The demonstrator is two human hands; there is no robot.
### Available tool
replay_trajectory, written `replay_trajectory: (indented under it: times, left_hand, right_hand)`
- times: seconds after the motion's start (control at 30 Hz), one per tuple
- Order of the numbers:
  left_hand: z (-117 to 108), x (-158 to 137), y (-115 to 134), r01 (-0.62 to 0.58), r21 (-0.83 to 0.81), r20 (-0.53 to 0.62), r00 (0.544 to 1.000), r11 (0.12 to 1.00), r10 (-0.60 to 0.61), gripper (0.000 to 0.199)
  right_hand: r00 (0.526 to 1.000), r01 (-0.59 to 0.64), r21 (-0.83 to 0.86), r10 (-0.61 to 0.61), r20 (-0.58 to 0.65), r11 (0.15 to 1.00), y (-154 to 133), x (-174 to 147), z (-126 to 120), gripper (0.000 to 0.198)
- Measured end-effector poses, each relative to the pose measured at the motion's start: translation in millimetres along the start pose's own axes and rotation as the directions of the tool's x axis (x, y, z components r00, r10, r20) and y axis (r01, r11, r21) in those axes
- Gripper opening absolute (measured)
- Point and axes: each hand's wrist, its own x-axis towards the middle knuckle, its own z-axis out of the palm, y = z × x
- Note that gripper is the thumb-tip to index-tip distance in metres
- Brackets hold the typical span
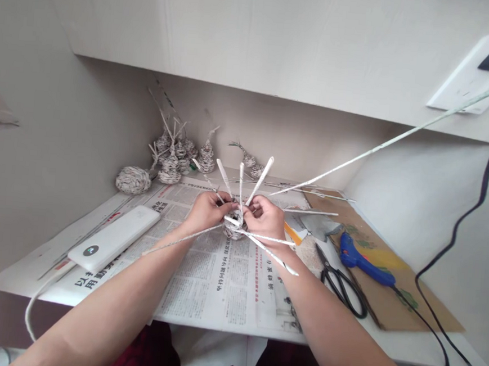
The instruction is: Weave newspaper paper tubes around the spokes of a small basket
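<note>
A small round piece woven from rolled paper strips (233,230) sits between my two hands over the newspaper. Several pale paper strips fan out from it, upward and to both sides. My left hand (211,208) pinches its left upper edge with thumb and fingers. From the right, my right hand (266,216) grips the rim and strips with bent fingers. One long paper strip (383,144) runs from near my right hand up to the upper right. The fingertips partly hide the far side of the woven piece.
Newspaper (195,275) covers the table. A white power bank (115,238) with a cable lies left. Several woven gourd shapes (170,166) stand at the back left. Black scissors (340,281) and a blue glue gun (365,263) on cardboard (421,301) lie right. A panel (281,45) overhangs the back.
</note>
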Motion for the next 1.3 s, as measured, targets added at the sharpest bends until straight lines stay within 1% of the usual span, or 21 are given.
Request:
replay_trajectory:
  times: [0.1,0.17,0.27,0.43,0.53,0.67,0.77,0.83,0.9,0.97,1.03,1.1,1.17,1.23,1.3]
  left_hand:
    - [0,-2,3,-0.045,0.081,0.020,0.999,0.996,0.044,0.020]
    - [0,-3,5,-0.058,0.102,0.042,0.998,0.993,0.054,0.020]
    - [0,-3,7,-0.075,0.109,0.063,0.996,0.991,0.069,0.020]
    - [1,-2,4,-0.069,0.110,0.067,0.996,0.992,0.062,0.018]
    - [2,-2,2,-0.080,0.093,0.092,0.993,0.992,0.071,0.021]
    - [4,-5,6,-0.110,0.084,0.083,0.991,0.990,0.103,0.018]
    - [5,-7,9,-0.072,0.047,0.054,0.996,0.996,0.070,0.019]
    - [4,-6,10,-0.045,-0.018,0.051,0.998,0.999,0.046,0.020]
    - [1,-4,8,-0.010,-0.073,0.047,0.999,0.997,0.014,0.020]
    - [-3,-1,7,0.049,-0.085,0.040,0.998,0.995,-0.046,0.020]
    - [-8,2,6,0.105,-0.090,0.021,0.994,0.990,-0.104,0.020]
    - [-11,4,7,0.140,-0.116,0.020,0.990,0.983,-0.138,0.021]
    - [-13,4,8,0.156,-0.162,0.037,0.988,0.974,-0.152,0.023]
    - [-12,3,9,0.175,-0.196,0.071,0.984,0.965,-0.164,0.025]
    - [-11,2,8,0.201,-0.204,0.099,0.978,0.958,-0.184,0.027]
  right_hand:
    - [1.000,0.006,0.079,-0.007,0.014,0.997,0,-1,4,0.021]
    - [1.000,0.028,0.072,-0.027,-0.011,0.997,1,-2,6,0.019]
    - [0.996,0.068,0.023,-0.066,-0.053,0.997,-1,-3,6,0.016]
    - [0.992,0.122,-0.021,-0.122,-0.015,0.992,-7,-6,2,0.011]
    - [0.990,0.142,-0.012,-0.142,-0.003,0.990,-6,-6,2,0.010]
    - [0.993,0.117,0.045,-0.117,-0.002,0.992,-1,-5,7,0.010]
    - [0.998,0.059,0.142,-0.061,0.004,0.988,0,-4,8,0.013]
    - [0.999,0.018,0.200,-0.028,0.046,0.980,-1,-3,6,0.017]
    - [0.995,-0.001,0.209,-0.020,0.098,0.978,-3,-2,1,0.018]
    - [0.993,0.014,0.175,-0.034,0.110,0.984,-3,0,-5,0.017]
    - [0.995,0.042,0.106,-0.051,0.086,0.993,-1,2,-9,0.019]
    - [0.996,0.065,0.007,-0.065,0.067,0.998,2,3,-10,0.022]
    - [0.995,0.063,-0.073,-0.056,0.087,0.995,4,4,-9,0.024]
    - [0.992,0.030,-0.081,-0.020,0.128,0.996,6,5,-7,0.023]
    - [0.987,-0.032,-0.034,0.037,0.159,0.999,8,5,-4,0.021]
